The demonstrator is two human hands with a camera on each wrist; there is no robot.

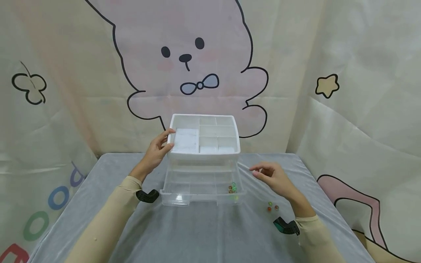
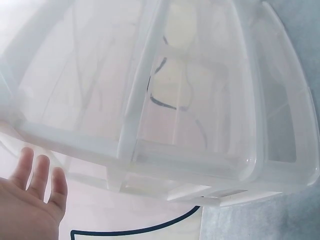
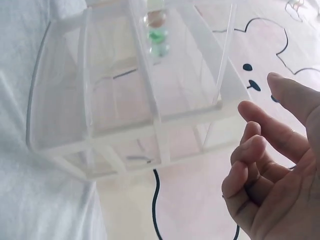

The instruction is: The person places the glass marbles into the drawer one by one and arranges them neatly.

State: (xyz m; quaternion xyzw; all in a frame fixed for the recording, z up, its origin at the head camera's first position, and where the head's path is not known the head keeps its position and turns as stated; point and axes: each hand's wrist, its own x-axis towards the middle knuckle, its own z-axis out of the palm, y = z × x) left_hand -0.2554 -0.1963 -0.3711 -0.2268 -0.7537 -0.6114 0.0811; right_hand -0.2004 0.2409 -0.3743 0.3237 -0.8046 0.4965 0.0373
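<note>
A white storage box (image 1: 204, 155) with several open top compartments stands at the back of the table. Its clear drawer (image 1: 197, 197) is pulled out toward me, with a few coloured beads (image 1: 232, 188) in its right front corner. My left hand (image 1: 159, 148) rests against the box's top left corner, thumb on the rim, fingers straight (image 2: 37, 175) beside the box wall (image 2: 150, 125). Just right of the drawer hovers my right hand (image 1: 273, 175), with fingers loosely curled (image 3: 250, 165) and nothing seen in them. The right wrist view shows the drawer (image 3: 120, 130) and its beads (image 3: 157, 32).
Three small loose beads (image 1: 273, 208) lie on the grey cloth-covered table (image 1: 197, 233) near my right wrist. A printed rabbit backdrop hangs right behind the box. The table's left and right edges are in view.
</note>
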